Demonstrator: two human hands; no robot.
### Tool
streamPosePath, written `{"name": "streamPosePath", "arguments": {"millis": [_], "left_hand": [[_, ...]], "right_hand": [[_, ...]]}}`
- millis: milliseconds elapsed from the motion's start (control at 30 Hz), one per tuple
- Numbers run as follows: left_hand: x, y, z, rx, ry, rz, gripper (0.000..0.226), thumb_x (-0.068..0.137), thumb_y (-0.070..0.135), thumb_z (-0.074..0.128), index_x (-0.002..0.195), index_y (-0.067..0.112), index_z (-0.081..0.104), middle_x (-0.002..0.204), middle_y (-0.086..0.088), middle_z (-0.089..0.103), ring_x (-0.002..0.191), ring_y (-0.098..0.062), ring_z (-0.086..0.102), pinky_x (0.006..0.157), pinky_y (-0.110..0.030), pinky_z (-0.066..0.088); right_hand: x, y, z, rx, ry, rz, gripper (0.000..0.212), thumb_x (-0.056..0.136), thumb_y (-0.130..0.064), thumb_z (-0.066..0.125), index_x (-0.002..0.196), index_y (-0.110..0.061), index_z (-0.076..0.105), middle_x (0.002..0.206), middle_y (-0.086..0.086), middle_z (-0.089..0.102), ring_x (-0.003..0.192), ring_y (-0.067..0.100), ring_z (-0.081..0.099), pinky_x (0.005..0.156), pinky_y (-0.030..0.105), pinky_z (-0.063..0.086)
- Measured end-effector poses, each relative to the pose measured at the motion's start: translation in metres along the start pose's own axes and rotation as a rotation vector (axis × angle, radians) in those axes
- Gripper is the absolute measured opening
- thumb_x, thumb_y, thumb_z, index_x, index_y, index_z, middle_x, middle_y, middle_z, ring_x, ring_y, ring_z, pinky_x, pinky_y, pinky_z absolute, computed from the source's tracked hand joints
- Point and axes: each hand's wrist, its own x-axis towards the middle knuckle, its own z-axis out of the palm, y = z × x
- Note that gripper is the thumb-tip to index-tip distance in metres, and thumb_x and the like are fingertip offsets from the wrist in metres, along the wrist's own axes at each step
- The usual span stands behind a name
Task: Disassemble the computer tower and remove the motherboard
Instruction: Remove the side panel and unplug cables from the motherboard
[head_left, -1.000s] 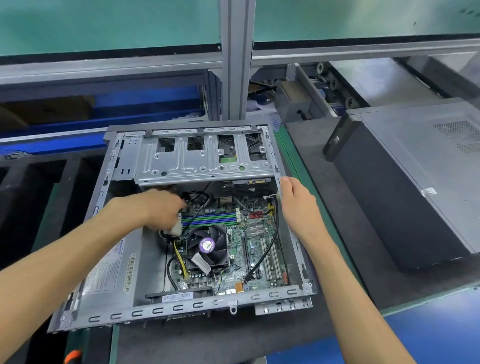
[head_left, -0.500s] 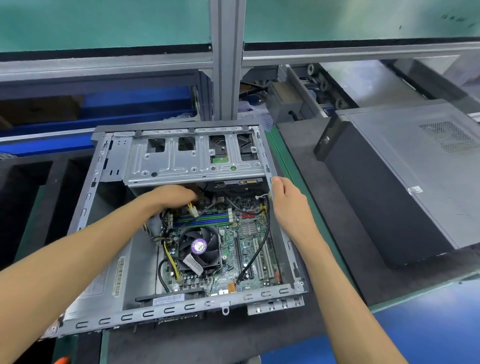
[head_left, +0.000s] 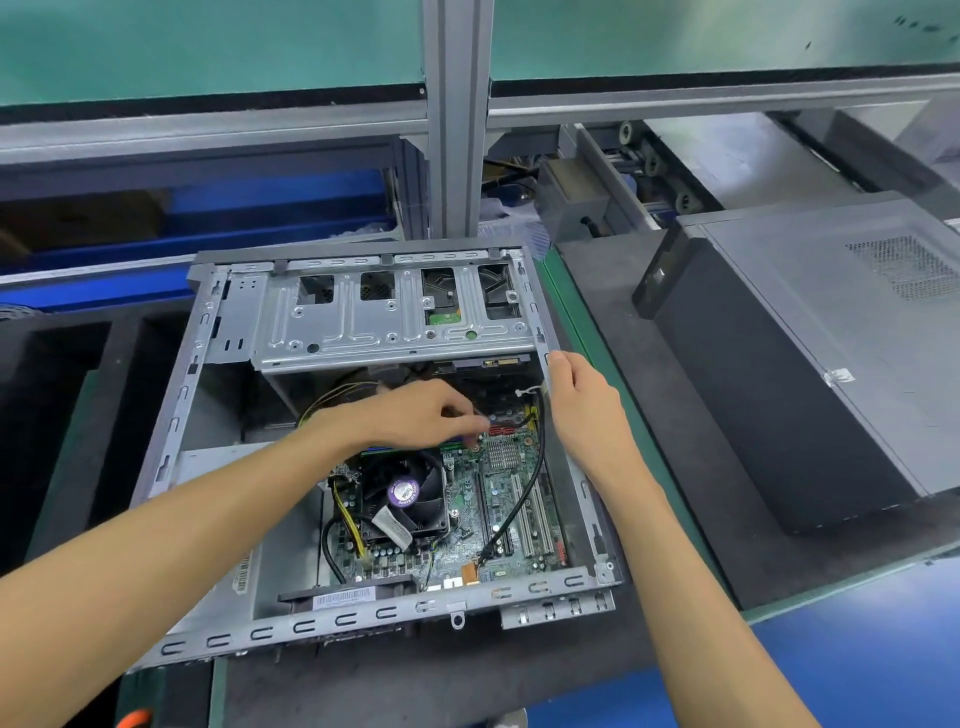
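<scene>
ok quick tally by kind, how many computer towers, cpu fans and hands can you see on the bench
computer towers: 2, the opened tower and the closed tower lying on its side
cpu fans: 1, the cpu fan on the motherboard
hands: 2, left hand and right hand
total: 5

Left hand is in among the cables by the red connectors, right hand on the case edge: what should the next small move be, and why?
Probably pull the cable the left hand is fingering off the motherboard. Black and yellow leads still run onto the board, so it cannot lift out yet. The right hand already steadies the case wall. The exact grip is hidden.
</scene>
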Motion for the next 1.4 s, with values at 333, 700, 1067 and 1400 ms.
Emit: {"name": "streamPosePath", "arguments": {"millis": [333, 700, 1067, 1400], "left_hand": [[-0.048, -0.040, -0.014, 0.445, -0.061, -0.154, 0.052, 0.100, 0.051, 0.040, 0.150, 0.044, 0.027, 0.160, 0.008, 0.020, 0.145, -0.024, 0.028, 0.109, -0.061, 0.023], [-0.058, -0.043, -0.020, 0.341, -0.112, -0.297, 0.025, 0.099, 0.032, 0.047, 0.094, 0.012, 0.061, 0.095, -0.010, 0.067, 0.083, -0.027, 0.063, 0.080, -0.041, 0.054], [-0.054, -0.073, -0.028, -0.119, 0.029, -0.284, 0.024, 0.099, 0.027, 0.047, 0.109, 0.008, 0.059, 0.090, -0.008, 0.064, 0.075, -0.020, 0.058, 0.071, -0.035, 0.051], [-0.081, -0.046, -0.048, 0.065, -0.156, -0.226, 0.051, 0.105, 0.039, 0.038, 0.153, 0.026, 0.032, 0.150, 0.003, 0.044, 0.129, -0.018, 0.047, 0.109, -0.032, 0.032]], "right_hand": [[-0.025, -0.027, -0.013, -0.031, 0.346, -0.472, 0.021, 0.102, -0.015, 0.053, 0.119, -0.015, 0.065, 0.104, -0.004, 0.065, 0.093, 0.011, 0.058, 0.081, 0.027, 0.048], [-0.005, -0.056, 0.081, -0.696, -0.586, -0.216, 0.042, 0.106, -0.042, 0.045, 0.118, -0.004, 0.057, 0.117, 0.018, 0.063, 0.104, 0.037, 0.061, 0.076, 0.036, 0.044], [0.019, -0.073, 0.123, -0.452, -0.621, -0.313, 0.029, 0.106, -0.019, 0.039, 0.128, -0.003, 0.050, 0.126, 0.025, 0.059, 0.115, 0.041, 0.057, 0.094, 0.042, 0.047], [0.010, -0.102, 0.086, -0.768, -0.925, -0.238, 0.070, 0.105, -0.038, 0.039, 0.162, -0.033, 0.000, 0.151, 0.014, 0.048, 0.114, 0.029, 0.057, 0.097, 0.035, 0.045]]}}
